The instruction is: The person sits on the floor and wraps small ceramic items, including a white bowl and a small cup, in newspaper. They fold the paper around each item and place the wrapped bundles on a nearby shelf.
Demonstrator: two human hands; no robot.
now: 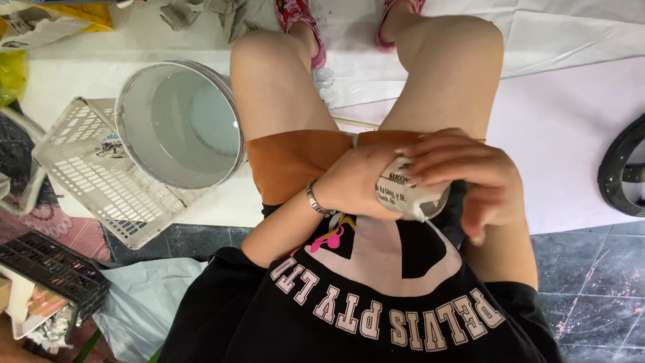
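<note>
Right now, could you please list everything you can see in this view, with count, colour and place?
newspaper-wrapped object: one, grey-white printed paper, held in the lap between both hands
bucket: one, white, on the floor sheet left of the knees, leaning against the basket
basket: one, white plastic lattice, far left, under the bucket's edge
crate: one, black lattice, lower left
floor sheet: one, white, under the legs
black ring: one, partly seen at right edge
sandals: two, pink, top centre
bracelet: one, silver, left wrist
left hand: cupping the object
right hand: fingers laid over its top
</note>
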